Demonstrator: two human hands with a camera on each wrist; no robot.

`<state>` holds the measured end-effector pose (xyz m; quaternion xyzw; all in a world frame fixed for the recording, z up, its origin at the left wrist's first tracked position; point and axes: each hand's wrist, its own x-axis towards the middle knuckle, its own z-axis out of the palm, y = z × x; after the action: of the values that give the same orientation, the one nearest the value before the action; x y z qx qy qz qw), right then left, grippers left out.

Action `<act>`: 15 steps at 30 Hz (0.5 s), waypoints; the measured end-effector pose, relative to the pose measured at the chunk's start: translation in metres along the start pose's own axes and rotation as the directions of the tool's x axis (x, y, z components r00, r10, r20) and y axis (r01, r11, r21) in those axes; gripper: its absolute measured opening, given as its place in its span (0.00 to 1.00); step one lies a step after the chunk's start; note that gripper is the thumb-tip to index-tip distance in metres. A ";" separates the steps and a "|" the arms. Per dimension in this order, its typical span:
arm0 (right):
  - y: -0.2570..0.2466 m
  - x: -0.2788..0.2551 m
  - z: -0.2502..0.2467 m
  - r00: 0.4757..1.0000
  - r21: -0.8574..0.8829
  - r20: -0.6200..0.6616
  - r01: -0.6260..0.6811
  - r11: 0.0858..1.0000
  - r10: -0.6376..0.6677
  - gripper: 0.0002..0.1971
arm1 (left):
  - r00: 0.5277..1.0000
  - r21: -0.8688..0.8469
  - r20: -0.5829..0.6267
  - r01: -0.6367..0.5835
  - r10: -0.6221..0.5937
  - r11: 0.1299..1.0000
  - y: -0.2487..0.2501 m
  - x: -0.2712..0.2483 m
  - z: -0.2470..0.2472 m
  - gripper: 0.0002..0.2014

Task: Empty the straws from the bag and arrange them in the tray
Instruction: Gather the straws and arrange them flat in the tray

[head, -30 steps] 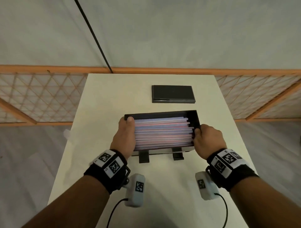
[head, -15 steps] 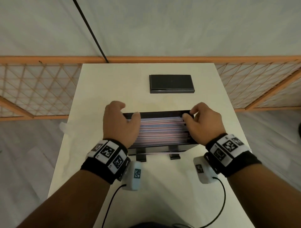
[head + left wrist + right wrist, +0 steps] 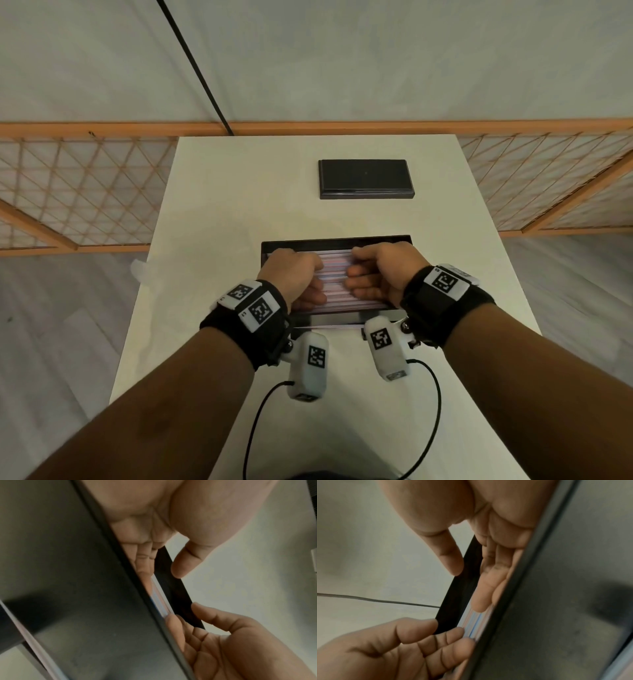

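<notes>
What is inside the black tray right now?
The black tray holds a layer of pastel straws lying lengthwise. The left hand and right hand press flat on them, hiding both straw ends and the tray floor.

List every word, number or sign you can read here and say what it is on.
No readable words or numbers anywhere.
Black-and-white square code markers, not text: on the left wristband, right wristband and both wrist cameras.
Tiny characters beside the wristband markers: too small to read.
Tray, black lid: unmarked.

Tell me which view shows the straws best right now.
Head view: the straws lie in rows across the tray, partly under the left hand and right hand. Both wrist views catch only a thin sliver of straws past the tray's rim.
</notes>
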<state>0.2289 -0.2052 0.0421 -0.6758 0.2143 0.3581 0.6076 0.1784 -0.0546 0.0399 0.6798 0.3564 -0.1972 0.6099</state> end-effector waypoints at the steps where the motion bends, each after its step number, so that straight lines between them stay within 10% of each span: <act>1: 0.000 0.001 0.000 1.000 0.029 -0.001 -0.001 1.000 0.001 0.09 | 1.000 -0.003 0.002 0.004 -0.004 1.000 0.000 0.001 0.000 0.09; 15: 0.000 0.004 0.001 1.000 0.299 0.025 -0.007 0.954 -0.001 0.06 | 0.998 0.116 0.055 0.026 -0.032 0.993 0.001 0.002 0.002 0.09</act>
<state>0.2313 -0.2040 0.0395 -0.5713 0.2594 0.3308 0.7049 0.1807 -0.0564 0.0383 0.7028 0.3368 -0.2455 0.5765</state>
